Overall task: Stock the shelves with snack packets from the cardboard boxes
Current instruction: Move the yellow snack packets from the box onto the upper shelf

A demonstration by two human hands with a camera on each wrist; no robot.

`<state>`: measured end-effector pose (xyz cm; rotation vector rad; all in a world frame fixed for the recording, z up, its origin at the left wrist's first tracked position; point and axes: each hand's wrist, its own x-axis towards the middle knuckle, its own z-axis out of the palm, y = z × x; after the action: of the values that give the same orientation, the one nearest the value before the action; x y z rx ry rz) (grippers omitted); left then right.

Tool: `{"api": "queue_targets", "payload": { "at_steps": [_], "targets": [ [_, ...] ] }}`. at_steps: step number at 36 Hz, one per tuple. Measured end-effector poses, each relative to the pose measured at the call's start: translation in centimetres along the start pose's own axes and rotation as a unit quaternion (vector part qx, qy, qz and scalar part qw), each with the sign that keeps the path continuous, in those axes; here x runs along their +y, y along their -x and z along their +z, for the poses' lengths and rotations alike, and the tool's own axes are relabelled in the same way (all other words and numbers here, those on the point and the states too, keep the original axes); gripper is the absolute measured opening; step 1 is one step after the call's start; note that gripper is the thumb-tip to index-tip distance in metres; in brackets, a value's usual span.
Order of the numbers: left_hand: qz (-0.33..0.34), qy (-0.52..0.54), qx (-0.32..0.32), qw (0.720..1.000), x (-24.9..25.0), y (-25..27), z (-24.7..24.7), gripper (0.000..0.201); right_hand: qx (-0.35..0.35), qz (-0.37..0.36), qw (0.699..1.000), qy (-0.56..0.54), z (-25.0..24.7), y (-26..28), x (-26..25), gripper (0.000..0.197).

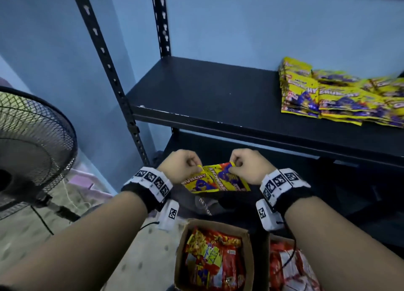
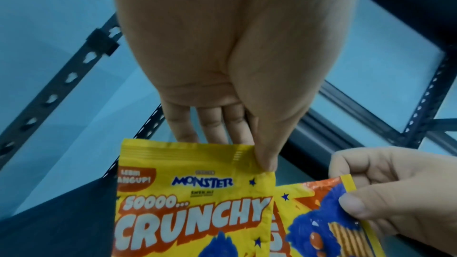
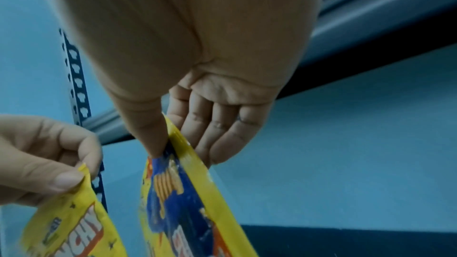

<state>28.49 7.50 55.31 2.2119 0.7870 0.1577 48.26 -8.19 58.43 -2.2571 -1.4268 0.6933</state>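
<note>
With each hand (image 1: 182, 163) (image 1: 247, 161) only pinching a packet (image 2: 193, 202) (image 2: 321, 218) top corner: liable to slip free short of the shelf (image 1: 218, 89).

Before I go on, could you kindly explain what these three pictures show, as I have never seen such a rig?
No machine here: a person works with bare hands, wearing a camera on the head and one on each wrist. The head view looks down at both hands; each wrist view looks along its own hand. The left hand pinches the top of one yellow packet; the right hand pinches a second packet beside it. On the black shelf lies a pile of yellow packets. Below the arms stands an open box of red packets. A fan stands at the left.
</note>
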Motion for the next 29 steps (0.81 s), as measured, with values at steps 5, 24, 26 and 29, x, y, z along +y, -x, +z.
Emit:
{"api": "queue_targets", "payload": {
  "at_steps": [5,24,26,29],
  "targets": [
    [0.038,-0.014,0.004,0.999,3.3,-1.5,-4.2,0.010,0.049,-0.049,0.997,-0.024,-4.0,-0.3,-2.5,0.013],
    [0.144,-0.111,0.048,0.982,14.1,-10.3,-15.1,0.006,0.274,-0.070,0.950,-0.132,-14.1,-2.7,-4.9,0.014],
    [0.149,-0.118,0.049,0.981,14.7,-11.3,-15.4,0.006,0.289,-0.053,0.945,-0.145,-14.1,-2.7,-4.3,0.013],
    [0.153,-0.133,0.051,0.978,15.4,-12.6,-15.5,0.007,0.317,-0.019,0.933,-0.172,-13.7,-2.7,-3.1,0.014]
  ]
}}
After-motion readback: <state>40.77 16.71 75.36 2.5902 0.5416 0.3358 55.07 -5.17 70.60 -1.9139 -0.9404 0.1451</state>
